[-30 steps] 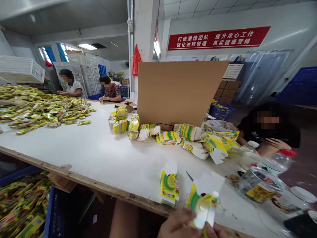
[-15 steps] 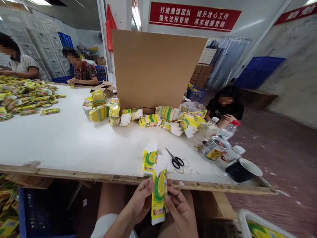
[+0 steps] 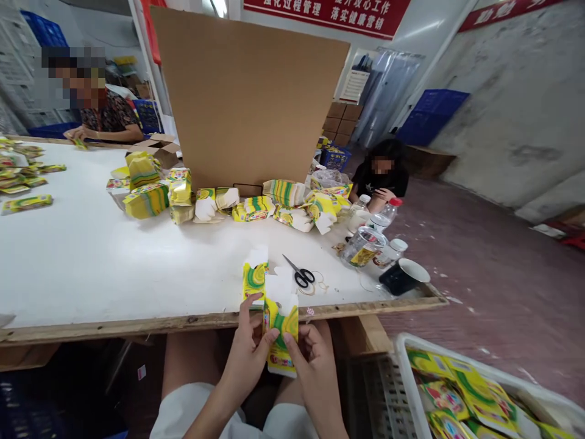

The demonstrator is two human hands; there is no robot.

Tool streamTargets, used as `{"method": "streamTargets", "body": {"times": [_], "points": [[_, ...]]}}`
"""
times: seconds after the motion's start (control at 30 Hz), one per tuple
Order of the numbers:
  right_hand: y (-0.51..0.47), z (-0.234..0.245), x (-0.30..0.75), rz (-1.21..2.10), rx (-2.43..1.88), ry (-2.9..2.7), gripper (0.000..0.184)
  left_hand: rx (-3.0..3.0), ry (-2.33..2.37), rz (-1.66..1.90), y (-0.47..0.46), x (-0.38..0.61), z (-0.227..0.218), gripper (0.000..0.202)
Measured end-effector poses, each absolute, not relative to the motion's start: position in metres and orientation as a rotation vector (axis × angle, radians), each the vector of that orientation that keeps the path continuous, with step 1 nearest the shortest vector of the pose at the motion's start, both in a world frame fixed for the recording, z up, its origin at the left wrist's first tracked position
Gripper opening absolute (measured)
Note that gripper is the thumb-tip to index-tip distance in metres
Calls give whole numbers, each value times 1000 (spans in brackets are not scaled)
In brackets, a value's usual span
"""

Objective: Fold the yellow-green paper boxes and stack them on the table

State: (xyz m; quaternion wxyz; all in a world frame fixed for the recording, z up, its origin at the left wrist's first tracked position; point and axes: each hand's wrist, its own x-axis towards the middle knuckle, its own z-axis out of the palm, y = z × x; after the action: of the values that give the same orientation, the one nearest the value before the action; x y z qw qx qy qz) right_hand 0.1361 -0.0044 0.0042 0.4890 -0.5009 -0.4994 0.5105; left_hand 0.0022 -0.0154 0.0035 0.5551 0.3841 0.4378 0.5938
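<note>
My left hand (image 3: 247,353) and my right hand (image 3: 315,360) both pinch a small yellow-and-green printed carton (image 3: 282,332) below the table's front edge, over my lap. Its white top flaps stand open. The left thumb and fingers press its left side, the right fingers its right side. A second carton of the same print (image 3: 254,277) stands on the white table (image 3: 91,262) just beyond, its flaps up too. Black scissors (image 3: 299,275) lie to its right.
A tall cardboard sheet (image 3: 251,103) stands mid-table behind a row of flat carton bundles (image 3: 150,198). Bottles, a jar (image 3: 363,247) and a black cup (image 3: 402,277) crowd the right corner. A white crate of packets (image 3: 457,390) sits at lower right. Two other people sit nearby.
The view has tilted down and swung right. The carton in my hands has turned from edge-on to face-on, and my fingers have shifted on its sides.
</note>
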Motion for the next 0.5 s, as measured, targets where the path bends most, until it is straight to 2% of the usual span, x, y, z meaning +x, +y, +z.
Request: {"method": "streamTargets", "body": {"times": [0.07, 0.17, 0.23, 0.37, 0.43, 0.5], "points": [[-2, 5, 143, 1239, -1159, -1218, 38, 978, 1020, 1350, -18, -1, 6, 75], [1, 12, 154, 1295, -1060, -1286, 57, 995, 928, 1248, -20, -6, 12, 67], [3, 19, 162, 1345, -1016, -1355, 51, 973, 844, 1201, -20, -8, 14, 57], [6, 33, 173, 1378, -1015, -1412, 23, 927, 710, 1129, -23, -7, 14, 38], [7, 38, 174, 1333, -1053, -1415, 21, 903, 676, 1110, -24, -5, 12, 41], [7, 40, 172, 1294, -1083, -1380, 23, 889, 672, 1111, -25, -4, 11, 60]]}}
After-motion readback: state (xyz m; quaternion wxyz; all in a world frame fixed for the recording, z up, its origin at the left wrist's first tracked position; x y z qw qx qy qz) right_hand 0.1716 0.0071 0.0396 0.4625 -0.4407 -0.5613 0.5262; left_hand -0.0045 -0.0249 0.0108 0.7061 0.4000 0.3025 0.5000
